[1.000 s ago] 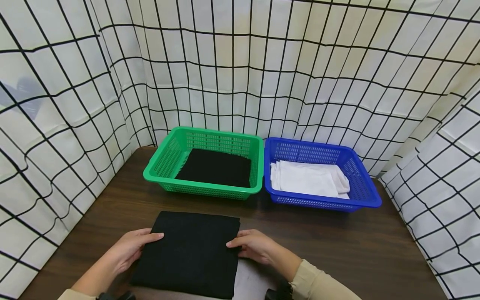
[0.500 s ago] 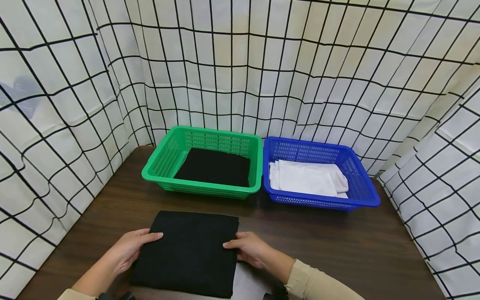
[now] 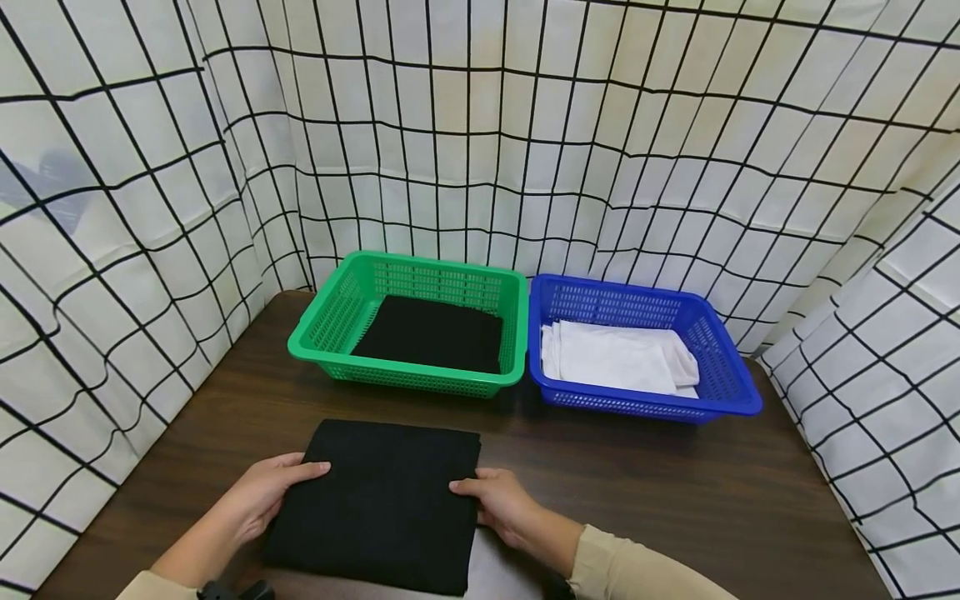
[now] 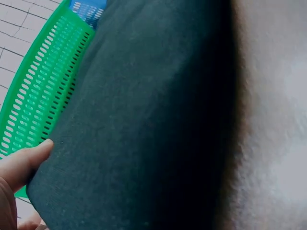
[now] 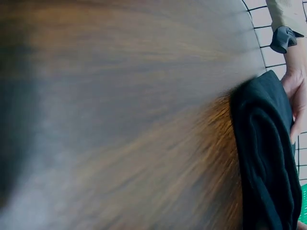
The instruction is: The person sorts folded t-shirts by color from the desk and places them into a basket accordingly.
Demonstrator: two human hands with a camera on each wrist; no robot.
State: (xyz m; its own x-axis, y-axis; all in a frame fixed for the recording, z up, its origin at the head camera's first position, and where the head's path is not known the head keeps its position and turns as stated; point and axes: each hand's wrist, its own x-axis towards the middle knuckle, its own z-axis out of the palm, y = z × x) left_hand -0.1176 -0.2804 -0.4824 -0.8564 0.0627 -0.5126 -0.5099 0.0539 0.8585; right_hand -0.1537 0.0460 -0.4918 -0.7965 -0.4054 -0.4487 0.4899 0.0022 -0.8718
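A folded black cloth [image 3: 378,508] lies flat in front of me in the head view, its corners squared. My left hand [image 3: 258,496] grips its left edge, thumb on top and fingers underneath. On the opposite edge, my right hand [image 3: 506,504] holds the cloth with the thumb over the top; its other fingers are mostly hidden. The left wrist view shows the left thumb [image 4: 29,160] pressed on the cloth's corner. Stacked layers of the black cloth [image 5: 266,153] show along its side in the right wrist view, close over the tabletop.
Behind the cloth, a green basket [image 3: 408,379] contains folded black cloth [image 3: 431,333]. A blue basket [image 3: 637,406] beside it holds folded white cloth [image 3: 615,357]. Both stand on the dark wooden table [image 3: 660,492]. White curtains with black grid lines [image 3: 555,125] enclose the back and sides.
My right hand has shifted slightly on the cloth's edge, with its wrist and sleeve moving a little left. The left hand keeps its grip, and the cloth stays in place.
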